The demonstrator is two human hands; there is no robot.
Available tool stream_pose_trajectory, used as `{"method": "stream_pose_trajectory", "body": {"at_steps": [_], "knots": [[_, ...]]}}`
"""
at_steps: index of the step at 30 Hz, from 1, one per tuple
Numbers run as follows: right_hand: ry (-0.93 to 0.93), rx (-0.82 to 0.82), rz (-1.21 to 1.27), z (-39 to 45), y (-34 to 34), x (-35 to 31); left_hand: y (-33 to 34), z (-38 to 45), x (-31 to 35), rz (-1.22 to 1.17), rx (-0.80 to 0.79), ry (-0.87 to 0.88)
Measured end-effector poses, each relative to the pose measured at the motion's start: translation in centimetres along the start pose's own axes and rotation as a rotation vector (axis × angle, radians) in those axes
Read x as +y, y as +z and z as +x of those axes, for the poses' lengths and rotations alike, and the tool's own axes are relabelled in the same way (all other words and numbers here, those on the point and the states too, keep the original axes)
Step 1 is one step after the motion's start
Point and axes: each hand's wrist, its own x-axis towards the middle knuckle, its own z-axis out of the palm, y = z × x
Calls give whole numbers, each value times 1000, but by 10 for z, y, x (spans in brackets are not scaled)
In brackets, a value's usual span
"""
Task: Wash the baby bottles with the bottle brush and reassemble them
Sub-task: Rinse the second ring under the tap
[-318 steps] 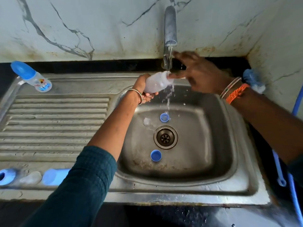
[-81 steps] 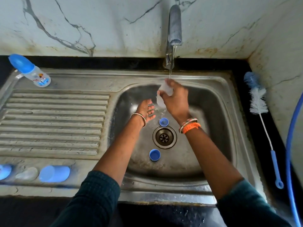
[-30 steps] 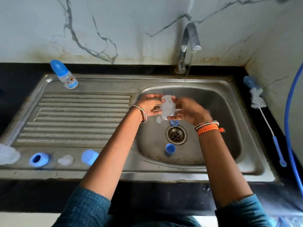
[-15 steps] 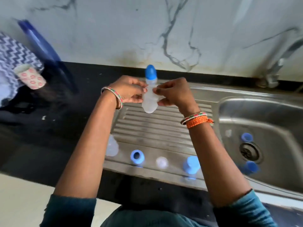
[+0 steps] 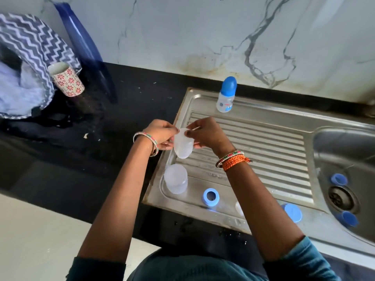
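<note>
Setting: marble-veined wall behind a black table (image 5: 121, 102), with a steel sink (image 5: 345, 151) and its ribbed drainboard (image 5: 253, 142) set into it.
Left hand (image 5: 160, 134): its grip was closed on the left edge of a clear bottle body (image 5: 182, 145).
Right hand (image 5: 207, 134): fingers were pinched on the same bottle body from the right, above the drainboard's left end.
Done: one assembled bottle (image 5: 226, 96) with a blue cap was stood at the drainboard's back edge.
Left: a second clear body (image 5: 175, 181), a blue ring (image 5: 210, 196), and a blue cap (image 5: 292, 212) lay loose at the front edge; two blue parts (image 5: 338, 179) were seen in the basin near the drain. Roughly a third was judged finished.
Around: a patterned cup (image 5: 67, 79) and zigzag cloth (image 5: 36, 45) were well apart on the left.
Obstruction: the loose body sat just below the held one; a nipple could not be made out for certain.
</note>
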Motion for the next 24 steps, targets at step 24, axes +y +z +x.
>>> {"method": "stream_pose_trajectory", "body": {"at_steps": [24], "knots": [[-113,232,-216,-60,-119,21,68,-42,78,163,53,723]]}}
